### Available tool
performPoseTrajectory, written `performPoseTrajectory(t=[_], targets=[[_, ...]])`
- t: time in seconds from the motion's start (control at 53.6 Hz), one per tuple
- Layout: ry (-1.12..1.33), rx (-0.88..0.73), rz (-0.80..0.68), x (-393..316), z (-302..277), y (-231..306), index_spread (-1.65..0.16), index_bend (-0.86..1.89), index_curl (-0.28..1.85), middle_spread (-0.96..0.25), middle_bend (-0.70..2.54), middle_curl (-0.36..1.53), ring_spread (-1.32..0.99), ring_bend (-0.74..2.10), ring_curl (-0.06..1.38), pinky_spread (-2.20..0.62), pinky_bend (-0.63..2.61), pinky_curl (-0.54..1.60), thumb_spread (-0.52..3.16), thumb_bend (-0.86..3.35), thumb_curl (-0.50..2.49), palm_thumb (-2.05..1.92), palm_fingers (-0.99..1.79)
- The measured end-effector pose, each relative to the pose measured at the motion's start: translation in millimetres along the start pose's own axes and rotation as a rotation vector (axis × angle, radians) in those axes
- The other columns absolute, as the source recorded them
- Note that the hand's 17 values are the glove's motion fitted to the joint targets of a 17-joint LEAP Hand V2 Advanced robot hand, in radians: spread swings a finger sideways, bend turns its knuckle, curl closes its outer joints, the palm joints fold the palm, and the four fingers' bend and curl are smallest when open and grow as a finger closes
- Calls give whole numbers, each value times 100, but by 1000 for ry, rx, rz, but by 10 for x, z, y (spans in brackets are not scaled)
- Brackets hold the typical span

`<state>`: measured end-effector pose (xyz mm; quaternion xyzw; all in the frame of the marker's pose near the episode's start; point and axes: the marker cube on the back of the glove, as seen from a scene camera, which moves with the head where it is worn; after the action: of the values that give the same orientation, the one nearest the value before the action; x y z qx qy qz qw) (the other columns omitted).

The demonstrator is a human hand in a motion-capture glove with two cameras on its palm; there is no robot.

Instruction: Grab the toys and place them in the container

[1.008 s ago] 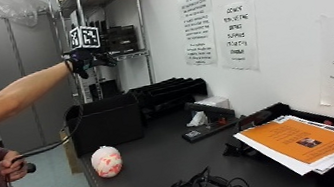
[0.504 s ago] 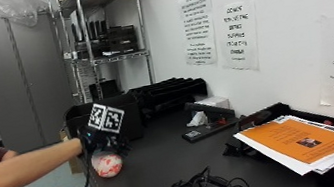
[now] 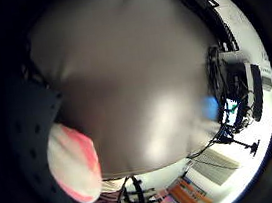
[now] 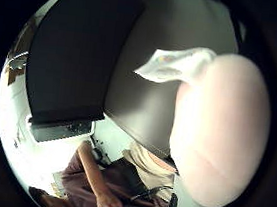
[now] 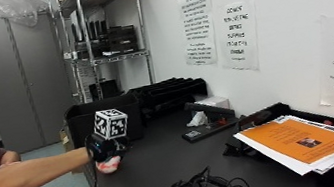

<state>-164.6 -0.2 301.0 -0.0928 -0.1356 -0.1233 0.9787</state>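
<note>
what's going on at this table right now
A person seated at a black table has their gloved right hand down on a pink and white toy near the table's edge. Whether the fingers have closed round it is hidden. The black container stands just behind, so the toy is not yet in it.

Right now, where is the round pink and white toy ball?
In the outside view, the round pink and white toy ball sits at the black table's near corner, under the gloved right hand, just before the black container.
</note>
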Motion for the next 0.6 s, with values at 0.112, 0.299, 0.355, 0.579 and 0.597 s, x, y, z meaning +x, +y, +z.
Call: performPoseTrajectory(t=[0.112, 0.299, 0.355, 0.579, 0.597], targets=[[13, 29, 0, -19, -560, -76, -34, 39, 24, -29, 84, 52, -33, 109, 62, -29, 99, 38, 89, 20, 62, 62, 106], [34, 165, 27, -148, -1914, -62, -37, 56, 35, -29, 100, 64, -39, 115, 69, -34, 99, 43, 69, 17, 72, 64, 102], [74, 204, 24, -265, -2267, -62, -38, 59, 38, -29, 102, 67, -40, 116, 70, -34, 101, 44, 64, 16, 75, 65, 99], [210, 270, -49, -1191, -3102, -173, -40, 67, 49, -28, 109, 76, -42, 122, 73, -35, 107, 50, 52, 12, 84, 65, 91], [214, 270, -60, -1294, -3123, -197, -40, 68, 50, -27, 109, 76, -42, 123, 74, -35, 107, 50, 52, 12, 84, 65, 90]])
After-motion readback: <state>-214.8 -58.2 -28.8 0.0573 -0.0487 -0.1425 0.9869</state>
